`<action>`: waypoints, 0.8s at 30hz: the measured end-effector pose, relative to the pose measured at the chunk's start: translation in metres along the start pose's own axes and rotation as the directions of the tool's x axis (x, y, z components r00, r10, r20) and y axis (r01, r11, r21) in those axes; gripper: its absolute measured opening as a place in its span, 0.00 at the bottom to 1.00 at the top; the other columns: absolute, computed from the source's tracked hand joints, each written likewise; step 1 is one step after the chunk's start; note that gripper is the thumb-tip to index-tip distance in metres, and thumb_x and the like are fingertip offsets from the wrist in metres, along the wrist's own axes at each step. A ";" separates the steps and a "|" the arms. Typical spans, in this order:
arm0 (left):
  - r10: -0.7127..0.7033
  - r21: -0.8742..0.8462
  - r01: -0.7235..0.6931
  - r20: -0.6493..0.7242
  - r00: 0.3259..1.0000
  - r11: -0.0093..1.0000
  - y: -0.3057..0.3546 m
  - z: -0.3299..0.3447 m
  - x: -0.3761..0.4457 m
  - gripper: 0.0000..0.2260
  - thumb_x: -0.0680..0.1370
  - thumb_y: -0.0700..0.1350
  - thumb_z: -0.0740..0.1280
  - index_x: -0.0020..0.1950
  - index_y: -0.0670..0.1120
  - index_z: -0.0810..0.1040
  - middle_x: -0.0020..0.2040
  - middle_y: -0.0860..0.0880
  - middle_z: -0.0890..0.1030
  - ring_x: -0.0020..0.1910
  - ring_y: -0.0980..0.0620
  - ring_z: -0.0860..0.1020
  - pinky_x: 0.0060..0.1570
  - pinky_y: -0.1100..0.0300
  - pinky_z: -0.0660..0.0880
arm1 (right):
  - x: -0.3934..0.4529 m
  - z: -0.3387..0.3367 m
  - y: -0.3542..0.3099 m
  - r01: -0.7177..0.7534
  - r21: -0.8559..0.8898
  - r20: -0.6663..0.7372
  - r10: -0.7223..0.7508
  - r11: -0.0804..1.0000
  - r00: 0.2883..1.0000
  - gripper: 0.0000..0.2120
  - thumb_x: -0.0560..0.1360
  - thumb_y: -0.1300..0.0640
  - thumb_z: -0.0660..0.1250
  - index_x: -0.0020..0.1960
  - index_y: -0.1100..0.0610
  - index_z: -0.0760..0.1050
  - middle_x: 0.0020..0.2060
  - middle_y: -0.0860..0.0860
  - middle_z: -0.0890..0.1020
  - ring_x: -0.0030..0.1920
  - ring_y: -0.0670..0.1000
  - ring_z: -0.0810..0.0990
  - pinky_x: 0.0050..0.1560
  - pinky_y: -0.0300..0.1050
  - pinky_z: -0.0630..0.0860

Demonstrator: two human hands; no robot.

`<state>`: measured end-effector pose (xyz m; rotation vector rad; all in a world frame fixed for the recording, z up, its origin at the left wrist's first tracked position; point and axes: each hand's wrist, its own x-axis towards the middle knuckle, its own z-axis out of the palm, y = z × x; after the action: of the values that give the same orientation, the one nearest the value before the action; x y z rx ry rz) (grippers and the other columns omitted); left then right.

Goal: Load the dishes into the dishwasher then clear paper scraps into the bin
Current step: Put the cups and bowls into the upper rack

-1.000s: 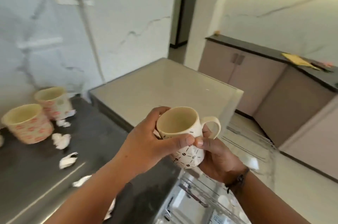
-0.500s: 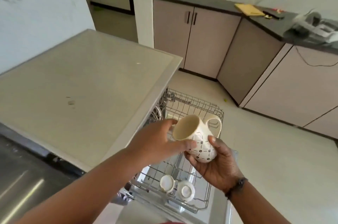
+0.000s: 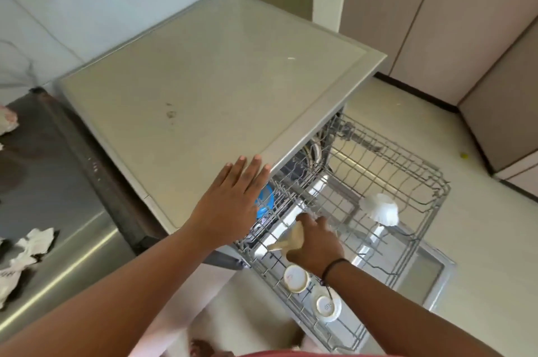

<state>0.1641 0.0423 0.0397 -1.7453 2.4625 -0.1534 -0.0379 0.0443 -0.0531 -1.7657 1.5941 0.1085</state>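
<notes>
Mug (image 3: 291, 240): cream-coloured, tilted, positioned low at centre frame over the near-left part of the pulled-out wire dishwasher rack (image 3: 407, 181). Only its upper edge and handle area show; the body is hidden behind the hand. Whether it touches the rack wires cannot be determined.

Right hand (image 3: 316, 243): fingers curled around the mug, grasping it from above. A dark band sits on the wrist.

Left hand (image 3: 233, 196): fingers straight and released, palm down, hovering at or on the near corner of the grey dishwasher top (image 3: 209, 79). Contact cannot be confirmed.

Rack contents: two inverted cups (image 3: 295, 279) lie side by side at lower centre, bases up. A white scalloped dish (image 3: 380, 209) stands at the right side. A blue item (image 3: 265, 202) shows just beside the left hand, partly covered.

Paper scraps (image 3: 32, 246): crumpled white pieces on the dark counter (image 3: 67, 196) at the left edge of the frame, well apart from the rack.
</notes>
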 end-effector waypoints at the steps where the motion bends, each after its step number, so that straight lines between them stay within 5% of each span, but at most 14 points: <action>1: -0.004 -0.006 0.004 0.007 1.000 1.000 0.000 0.001 0.001 0.37 0.72 0.49 0.67 0.77 0.43 0.55 0.76 0.40 0.60 0.74 0.38 0.61 0.71 0.42 0.61 | 0.008 0.007 -0.008 0.033 -0.084 0.018 -0.032 0.996 0.999 0.37 0.65 0.46 0.73 0.68 0.44 0.58 0.64 0.55 0.64 0.53 0.61 0.78 0.44 0.50 0.79; 12: -0.031 -0.077 0.036 0.062 0.998 0.996 -0.005 0.009 0.005 0.36 0.74 0.48 0.63 0.79 0.47 0.50 0.79 0.45 0.52 0.77 0.42 0.51 0.75 0.46 0.53 | 0.058 0.061 -0.039 0.093 -0.296 0.246 -0.018 0.951 0.969 0.39 0.65 0.54 0.73 0.70 0.48 0.56 0.63 0.57 0.60 0.53 0.63 0.78 0.40 0.49 0.75; 17: -0.023 -0.090 0.029 0.059 0.998 0.996 -0.007 0.009 0.006 0.39 0.73 0.56 0.64 0.79 0.49 0.49 0.79 0.46 0.51 0.77 0.43 0.50 0.74 0.45 0.54 | 0.056 0.070 -0.045 0.074 -0.294 0.316 0.024 0.953 0.949 0.43 0.66 0.58 0.72 0.74 0.53 0.52 0.64 0.59 0.58 0.56 0.64 0.78 0.49 0.51 0.77; 24: -0.020 -0.109 0.026 0.059 0.998 0.994 -0.008 0.009 0.006 0.38 0.74 0.60 0.60 0.79 0.49 0.48 0.79 0.46 0.50 0.78 0.43 0.49 0.74 0.46 0.53 | 0.052 0.068 -0.040 0.119 -0.269 0.282 -0.040 0.956 0.959 0.45 0.65 0.59 0.73 0.75 0.50 0.51 0.64 0.59 0.60 0.51 0.62 0.80 0.45 0.50 0.77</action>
<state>0.1707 0.0341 0.0319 -1.7945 2.4539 0.0309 0.0363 0.0377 -0.1108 -1.9319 1.3550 0.5441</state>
